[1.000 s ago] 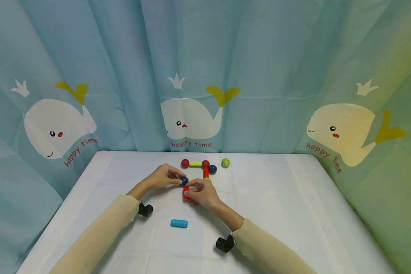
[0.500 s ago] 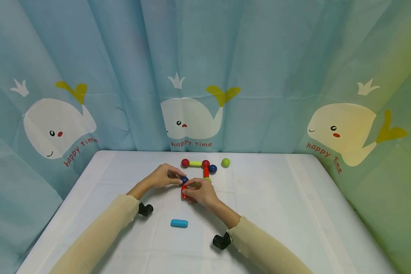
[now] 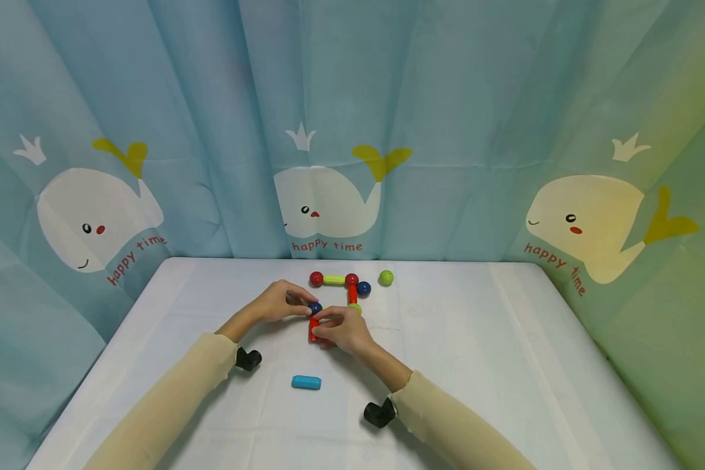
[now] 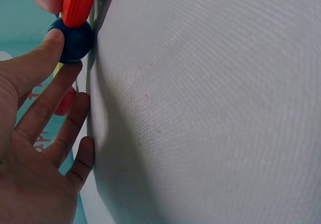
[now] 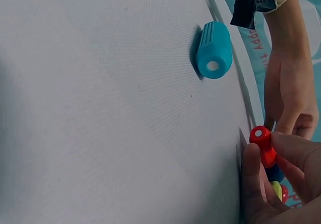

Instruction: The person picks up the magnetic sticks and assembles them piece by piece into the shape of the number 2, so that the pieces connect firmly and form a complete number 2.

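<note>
Left hand (image 3: 279,303) pinched a dark blue, glossy ball (image 4: 77,42) btw thumb & index finger, other fingers spread. Right hand (image 3: 345,329) pinched a red, ridged, plastic-looking rod (image 4: 80,3) btw thumb & fingers; rod's near end showed a pale round disc in R wrist view. Rod ran from the ball toward the person, far end apparently touching the ball per L wrist view. Couldn't tell if rod rested on the cloth or sat just clear. Past R hand, a yellow-green rod (image 3: 326,307), mostly hidden, lay btw the pinched ball & a lime-green ball (image 3: 357,308), also part-covered. From there a second red rod (image 3: 352,295) led away to a dark red ball (image 3: 352,279); then a lime-yellow rod (image 3: 333,280) led L to another dark red ball (image 3: 316,279). A second dark blue ball (image 3: 363,288) sat just R of that corner; contact unclear. Another lime-green ball (image 3: 386,277) lay farther R, apart from the rest. Turquoise, ridged, plastic-looking rod (image 3: 307,382) lay on its side nearer the person, well apart. All on a white cloth-covered table (image 3: 476,359); light blue fabric curtain (image 3: 464,130) w/ white whale prints behind. Cream sleeves (image 3: 164,391) on both arms, small black device (image 3: 378,413) at each cuff.
</note>
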A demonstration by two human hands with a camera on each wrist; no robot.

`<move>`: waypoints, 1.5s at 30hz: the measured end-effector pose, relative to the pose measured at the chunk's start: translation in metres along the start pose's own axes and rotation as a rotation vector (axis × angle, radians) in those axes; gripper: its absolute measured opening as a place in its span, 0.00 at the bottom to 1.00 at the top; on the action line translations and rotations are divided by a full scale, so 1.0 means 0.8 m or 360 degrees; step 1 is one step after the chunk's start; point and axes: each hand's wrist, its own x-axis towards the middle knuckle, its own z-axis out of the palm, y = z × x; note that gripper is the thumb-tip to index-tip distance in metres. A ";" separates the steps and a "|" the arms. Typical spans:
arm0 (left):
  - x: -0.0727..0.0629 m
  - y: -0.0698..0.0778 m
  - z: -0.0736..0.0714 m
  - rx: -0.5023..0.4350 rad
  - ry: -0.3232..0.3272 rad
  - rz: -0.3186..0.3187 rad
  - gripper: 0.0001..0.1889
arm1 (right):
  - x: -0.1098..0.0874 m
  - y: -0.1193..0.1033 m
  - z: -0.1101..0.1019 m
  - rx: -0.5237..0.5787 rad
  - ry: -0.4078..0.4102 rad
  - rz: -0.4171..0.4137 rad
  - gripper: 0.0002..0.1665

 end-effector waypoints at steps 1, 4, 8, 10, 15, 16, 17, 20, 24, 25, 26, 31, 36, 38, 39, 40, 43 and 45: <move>0.000 0.000 0.000 0.0000 0.0000 -0.0003 0.13 | 0.000 0.000 0.000 -0.0007 0.0002 -0.0001 0.16; 0.000 -0.001 0.000 0.0003 0.0001 -0.0011 0.13 | 0.000 -0.001 0.001 -0.0026 0.0010 0.0005 0.16; 0.000 -0.002 0.000 0.0006 0.0006 -0.0040 0.12 | -0.002 -0.002 0.002 -0.0044 0.0007 -0.0002 0.16; 0.000 -0.002 0.000 0.0011 0.0008 -0.0047 0.12 | -0.003 -0.003 0.001 -0.0046 -0.0006 -0.0008 0.16; 0.001 -0.001 0.002 0.0017 -0.0005 -0.0052 0.12 | -0.007 -0.003 -0.007 -0.0131 -0.0080 -0.0017 0.18; 0.001 -0.001 0.002 0.0013 -0.0006 -0.0061 0.12 | -0.008 -0.003 -0.010 -0.0176 -0.0103 -0.0032 0.18; 0.001 -0.001 0.002 0.0012 -0.0005 -0.0063 0.12 | -0.010 -0.004 -0.013 -0.0223 -0.0129 -0.0053 0.19; 0.000 0.000 0.003 0.0014 -0.0001 -0.0069 0.12 | -0.013 -0.007 -0.027 -0.0375 -0.0210 -0.0161 0.20; 0.000 0.002 0.002 0.0021 0.0002 -0.0081 0.12 | -0.017 -0.011 -0.050 -0.0523 -0.0270 -0.0344 0.19; 0.000 0.002 0.002 0.0023 0.0004 -0.0086 0.12 | -0.017 -0.012 -0.056 -0.0565 -0.0263 -0.0388 0.19; 0.000 0.003 0.002 0.0025 0.0004 -0.0091 0.12 | -0.017 -0.012 -0.063 -0.0602 -0.0246 -0.0431 0.19; 0.000 0.003 0.002 0.0030 0.0001 -0.0098 0.12 | -0.019 -0.013 -0.095 -0.0707 -0.0099 -0.0480 0.18; -0.001 0.003 0.002 0.0025 0.0003 -0.0095 0.12 | -0.016 -0.008 -0.124 -0.0726 0.0050 -0.0454 0.16; 0.000 0.002 0.002 0.0033 0.0006 -0.0092 0.12 | -0.014 -0.006 -0.133 -0.0738 0.0105 -0.0445 0.17; 0.000 0.001 0.002 0.0038 0.0008 -0.0092 0.12 | -0.014 -0.005 -0.136 -0.0737 0.0129 -0.0439 0.17; 0.000 0.001 0.002 0.0045 0.0009 -0.0092 0.12 | -0.013 -0.005 -0.140 -0.0731 0.0144 -0.0432 0.17; 0.000 0.002 0.002 0.0056 0.0013 -0.0076 0.12 | -0.010 -0.002 -0.148 -0.0711 0.0166 -0.0420 0.18; 0.000 0.003 0.002 0.0060 0.0013 -0.0075 0.12 | -0.007 0.000 -0.154 -0.0687 0.0168 -0.0413 0.18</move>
